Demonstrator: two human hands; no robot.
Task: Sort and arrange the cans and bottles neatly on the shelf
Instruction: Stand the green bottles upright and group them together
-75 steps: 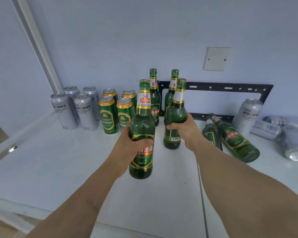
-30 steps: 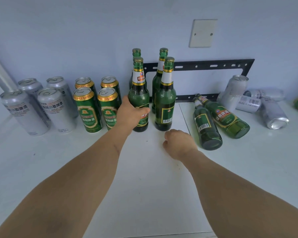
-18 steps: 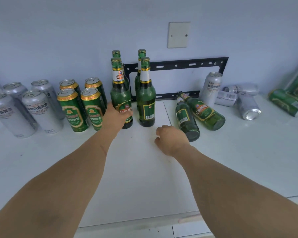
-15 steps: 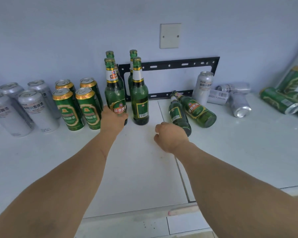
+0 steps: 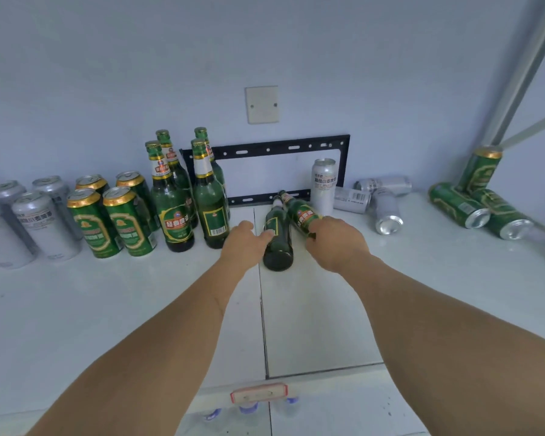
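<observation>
Four green glass bottles stand upright in a block; the front two are a labelled one [image 5: 172, 215] and its neighbour [image 5: 211, 212]. Two more green bottles lie on the white shelf [image 5: 312, 316], bases toward me. My left hand [image 5: 244, 243] is open, its fingertips touching the side of the left lying bottle [image 5: 277, 247]. My right hand [image 5: 339, 243] curls over the lower body of the right lying bottle [image 5: 301, 214], hiding its base. Green cans [image 5: 92, 225] and silver cans [image 5: 44, 228] stand upright in rows at the left.
An upright silver can [image 5: 324, 184] and several silver cans lying on their sides [image 5: 387, 212] sit right of the bottles. Green cans [image 5: 460, 206] lie and lean in the far right corner. A black metal bracket [image 5: 280, 149] hangs on the back wall. The shelf's front edge [image 5: 258, 393] is near me.
My left hand let go of the upright bottle and moved right to the lying bottles. My right hand moved forward onto the right lying bottle. The view shifted right.
</observation>
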